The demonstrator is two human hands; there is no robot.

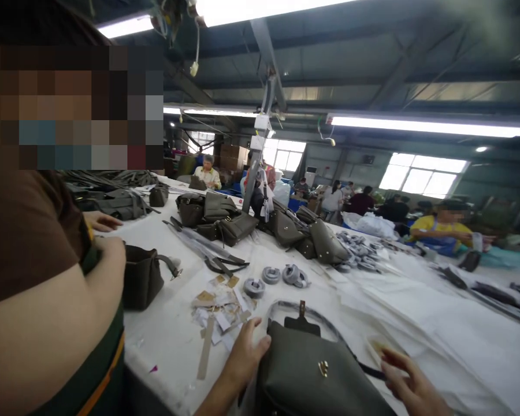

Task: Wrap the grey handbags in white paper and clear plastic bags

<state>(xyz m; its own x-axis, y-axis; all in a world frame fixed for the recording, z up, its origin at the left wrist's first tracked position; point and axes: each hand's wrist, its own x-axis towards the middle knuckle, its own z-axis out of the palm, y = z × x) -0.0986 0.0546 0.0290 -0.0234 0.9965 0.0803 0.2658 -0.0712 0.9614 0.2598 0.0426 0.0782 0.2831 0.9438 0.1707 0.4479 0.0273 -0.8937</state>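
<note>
A dark olive handbag (316,370) with a gold clasp lies at the bottom centre, its wrapped handle looping above it and a small flap with a buckle showing inside the loop. Beside the bag's left edge is my left hand (246,352), fingers apart, with the thumb near the leather. To the right of the bag my right hand (409,378) hovers with its fingers spread, near a dark strap (370,370). Nothing shows in either hand. Paper tags (223,312) are scattered left of the handle.
A person in a brown top (30,254) stands close on the left, by another bag (143,277). Wrapped strap rolls (254,288) lie mid-table. Farther back are piled bags (236,228) and a metal post (255,179). Paper sheets (416,323) cover the right side.
</note>
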